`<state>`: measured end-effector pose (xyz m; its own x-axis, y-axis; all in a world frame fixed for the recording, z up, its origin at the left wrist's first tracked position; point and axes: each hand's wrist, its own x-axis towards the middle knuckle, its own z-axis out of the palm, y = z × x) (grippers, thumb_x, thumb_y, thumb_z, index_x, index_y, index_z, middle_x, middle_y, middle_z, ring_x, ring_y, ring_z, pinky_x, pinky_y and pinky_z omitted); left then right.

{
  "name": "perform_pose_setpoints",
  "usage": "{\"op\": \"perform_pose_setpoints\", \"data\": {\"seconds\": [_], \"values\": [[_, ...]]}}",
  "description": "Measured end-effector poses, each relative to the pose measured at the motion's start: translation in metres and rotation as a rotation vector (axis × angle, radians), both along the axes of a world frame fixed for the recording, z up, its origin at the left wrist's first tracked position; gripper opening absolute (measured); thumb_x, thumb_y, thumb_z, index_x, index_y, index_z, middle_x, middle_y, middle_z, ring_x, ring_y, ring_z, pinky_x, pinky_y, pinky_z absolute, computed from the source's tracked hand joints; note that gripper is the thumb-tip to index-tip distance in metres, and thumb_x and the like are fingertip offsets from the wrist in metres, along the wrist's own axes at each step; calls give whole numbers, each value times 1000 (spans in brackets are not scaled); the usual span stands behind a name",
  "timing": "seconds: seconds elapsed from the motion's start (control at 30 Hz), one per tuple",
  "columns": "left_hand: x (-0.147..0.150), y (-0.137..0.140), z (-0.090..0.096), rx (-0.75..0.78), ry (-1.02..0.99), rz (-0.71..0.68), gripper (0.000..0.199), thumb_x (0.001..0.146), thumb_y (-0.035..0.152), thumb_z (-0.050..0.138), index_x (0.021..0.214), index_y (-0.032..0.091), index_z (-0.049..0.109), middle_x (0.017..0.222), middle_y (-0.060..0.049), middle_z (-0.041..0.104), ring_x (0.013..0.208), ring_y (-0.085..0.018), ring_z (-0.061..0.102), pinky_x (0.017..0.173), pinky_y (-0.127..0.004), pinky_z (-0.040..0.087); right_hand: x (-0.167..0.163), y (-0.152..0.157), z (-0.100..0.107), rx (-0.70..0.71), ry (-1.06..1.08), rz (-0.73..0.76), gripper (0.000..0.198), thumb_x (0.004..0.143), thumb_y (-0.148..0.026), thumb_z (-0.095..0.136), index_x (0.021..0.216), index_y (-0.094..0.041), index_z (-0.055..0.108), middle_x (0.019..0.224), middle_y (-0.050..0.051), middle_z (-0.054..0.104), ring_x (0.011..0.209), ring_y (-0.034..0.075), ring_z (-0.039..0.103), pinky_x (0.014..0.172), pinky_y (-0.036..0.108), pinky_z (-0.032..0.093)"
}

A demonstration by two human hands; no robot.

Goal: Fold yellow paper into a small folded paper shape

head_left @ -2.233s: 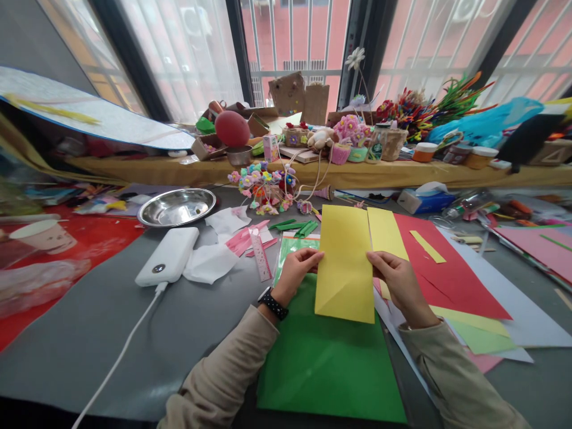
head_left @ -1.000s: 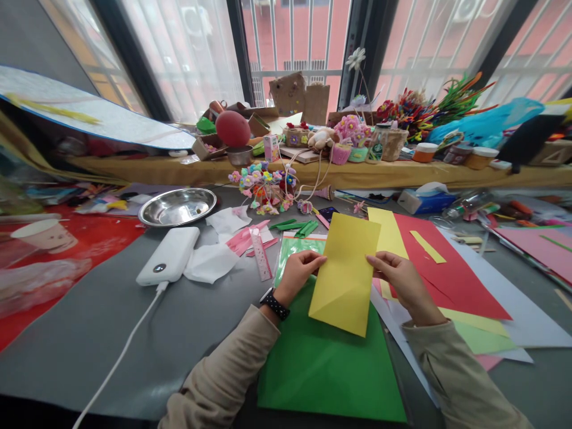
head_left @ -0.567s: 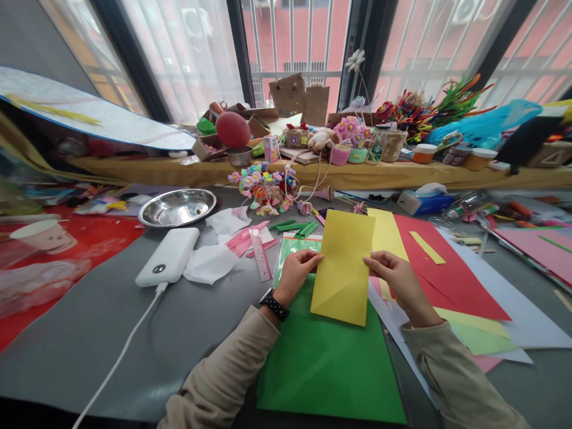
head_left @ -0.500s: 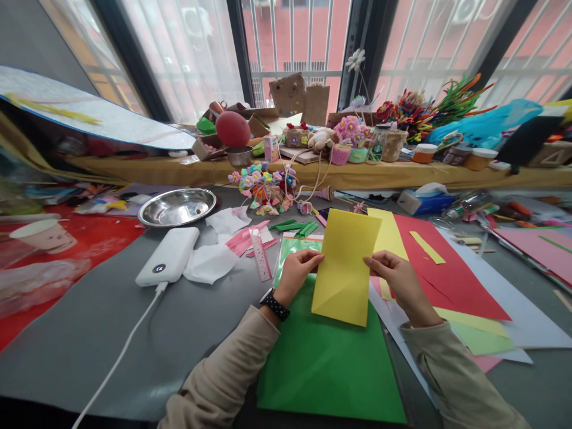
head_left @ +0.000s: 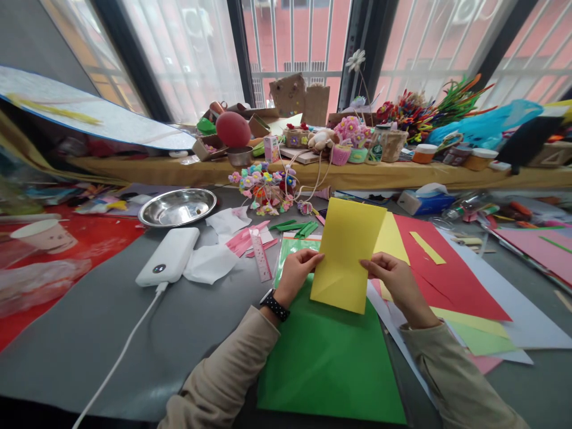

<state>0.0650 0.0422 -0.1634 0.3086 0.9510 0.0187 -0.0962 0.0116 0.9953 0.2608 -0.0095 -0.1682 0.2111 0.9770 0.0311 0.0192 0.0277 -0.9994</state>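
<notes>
A creased yellow sheet of paper (head_left: 346,256) is held up above the green sheet (head_left: 330,375) on the desk. My left hand (head_left: 297,271) pinches its left edge between thumb and fingers. On the opposite edge, my right hand (head_left: 395,283) grips the paper the same way, a little lower down. Near my left hand lie a pink ruler (head_left: 260,255), pink paper strips (head_left: 243,241) and folded green strips (head_left: 306,230). To the right of my right hand, a red sheet (head_left: 447,274) carries a narrow yellow strip (head_left: 428,247).
A white power bank (head_left: 167,257) with a cable (head_left: 129,345) lies at left, beside white tissues (head_left: 210,264) and a steel dish (head_left: 177,208). Behind stand pompom flowers (head_left: 266,187) and a tissue box (head_left: 426,199). A paper cup (head_left: 44,235) is far left.
The yellow paper has risen slightly and its top edge has tilted away to the right. My right hand has shifted a little along its edge; my left hand has hardly moved.
</notes>
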Motion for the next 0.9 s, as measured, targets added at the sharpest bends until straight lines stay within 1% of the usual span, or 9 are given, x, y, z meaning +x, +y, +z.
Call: {"op": "perform_pose_setpoints", "data": {"seconds": [0.1, 0.2, 0.33, 0.4, 0.5, 0.57, 0.63, 0.77, 0.9], "values": [[0, -1, 1, 21, 19, -6, 24, 59, 35, 64, 67, 12, 59, 62, -1, 60, 58, -11, 53, 54, -20, 42, 1, -1, 0, 13, -43, -34, 19, 59, -33, 66, 59, -17, 56, 51, -2, 57, 49, 10, 51, 50, 22, 41], [0, -1, 1, 41, 49, 5, 24, 59, 35, 64, 65, 12, 59, 60, 0, 58, 56, -10, 52, 53, -20, 42, -1, -1, 4, 8, -28, -41, 19, 58, -35, 66, 61, -18, 58, 55, -1, 59, 52, 11, 53, 53, 23, 43], [0, 1, -2, 38, 29, 65, 25, 60, 37, 62, 65, 13, 56, 60, 1, 57, 57, -10, 53, 53, -20, 44, -6, -2, 7, -46, 31, 111, 24, 58, -35, 66, 74, -19, 62, 72, 3, 65, 70, 17, 58, 62, 27, 45], [0, 1, -3, 30, 7, 75, 26, 60, 38, 62, 65, 13, 55, 60, 1, 56, 58, -10, 53, 54, -21, 44, -7, -2, 6, -61, 0, 132, 20, 57, -34, 66, 69, -19, 62, 67, 2, 64, 66, 16, 58, 59, 26, 44], [1, 2, -4, 23, -3, 65, 26, 60, 38, 63, 64, 13, 54, 59, 1, 56, 57, -10, 53, 54, -21, 44, -6, -2, 3, -56, -75, 84, 18, 57, -34, 66, 57, -18, 59, 55, -1, 59, 53, 12, 53, 50, 22, 41], [1, 2, -3, 25, -10, 60, 25, 60, 37, 63, 64, 13, 54, 59, 1, 56, 56, -10, 53, 54, -21, 44, -5, -1, 1, -61, -92, 76, 19, 58, -34, 66, 56, -18, 58, 53, -2, 58, 50, 11, 51, 48, 21, 39], [1, 1, -3, 31, -14, 67, 25, 60, 36, 63, 64, 13, 54, 60, 1, 56, 56, -9, 53, 54, -21, 44, -6, -1, 1, -69, -71, 83, 19, 58, -35, 66, 58, -18, 59, 56, -1, 59, 52, 11, 53, 50, 21, 41], [1, 1, -3, 22, -4, 72, 25, 61, 37, 62, 65, 13, 55, 61, 1, 57, 58, -10, 54, 56, -22, 46, -7, -1, 4, -52, 41, 95, 21, 62, -38, 62, 71, -19, 63, 69, 1, 65, 66, 15, 58, 62, 25, 46], [-1, 1, -3, -6, -9, 11, 26, 62, 37, 61, 69, 13, 57, 66, -1, 60, 62, -13, 56, 59, -24, 47, -5, -2, 6, -65, 54, 119, 21, 63, -38, 61, 69, -19, 63, 69, 1, 64, 65, 14, 58, 61, 25, 46]]}}
